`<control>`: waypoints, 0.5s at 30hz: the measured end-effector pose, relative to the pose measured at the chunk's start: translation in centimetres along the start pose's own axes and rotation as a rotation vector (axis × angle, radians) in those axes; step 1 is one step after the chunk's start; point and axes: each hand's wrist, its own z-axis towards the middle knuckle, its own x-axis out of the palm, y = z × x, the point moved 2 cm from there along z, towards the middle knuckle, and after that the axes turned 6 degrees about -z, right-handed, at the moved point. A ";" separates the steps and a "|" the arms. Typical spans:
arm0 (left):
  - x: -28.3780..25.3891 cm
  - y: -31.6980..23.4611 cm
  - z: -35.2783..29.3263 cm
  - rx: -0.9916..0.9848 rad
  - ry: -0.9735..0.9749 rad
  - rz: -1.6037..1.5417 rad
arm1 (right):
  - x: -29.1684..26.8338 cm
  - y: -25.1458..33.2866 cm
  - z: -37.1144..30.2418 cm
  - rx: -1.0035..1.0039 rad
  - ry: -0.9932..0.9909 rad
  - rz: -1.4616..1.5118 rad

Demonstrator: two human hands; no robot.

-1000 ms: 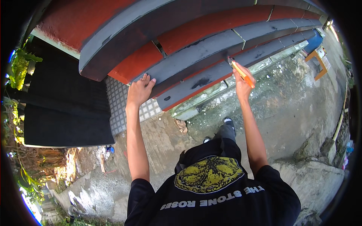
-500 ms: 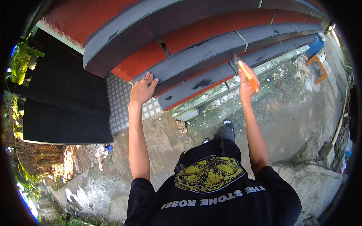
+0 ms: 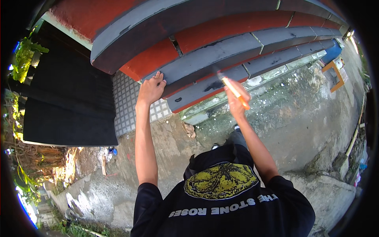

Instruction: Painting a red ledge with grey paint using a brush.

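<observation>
My right hand [image 3: 237, 103] is closed round the light-and-orange handle of a paintbrush [image 3: 233, 90]. The brush's tip, blurred, points up and left at the dark front face of the middle grey ledge [image 3: 209, 59]. Below it runs a lower grey ledge [image 3: 233, 77] with dark wet-looking patches and a red strip along its bottom. At the ledges' left end, my left hand [image 3: 151, 90] rests against the middle ledge's corner, fingers on its top and thumb apart; it holds no loose thing.
A red wall and a thick upper ledge [image 3: 130, 33] curve above. Checkered tiles [image 3: 126, 102] and a large black panel [image 3: 71, 106] lie left. At the far right stand a small wooden stool [image 3: 335, 75] and a blue drum [image 3: 331, 53]. Paint-spotted concrete [image 3: 284, 106] stretches below the steps.
My right hand has moved left and slightly down with the paintbrush, along the ledges. My left hand stays at the corner, its fingers a little more bent.
</observation>
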 end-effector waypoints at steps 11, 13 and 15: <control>0.2 -0.1 1.0 0.025 0.041 0.062 | 3.9 -0.4 -3.3 0.064 0.002 -0.066; 0.2 -0.4 1.0 0.038 0.048 0.087 | 5.8 2.1 -5.3 0.035 0.123 -0.001; 0.0 -0.7 1.0 0.010 0.072 0.091 | 6.7 3.9 -6.6 0.001 0.257 0.111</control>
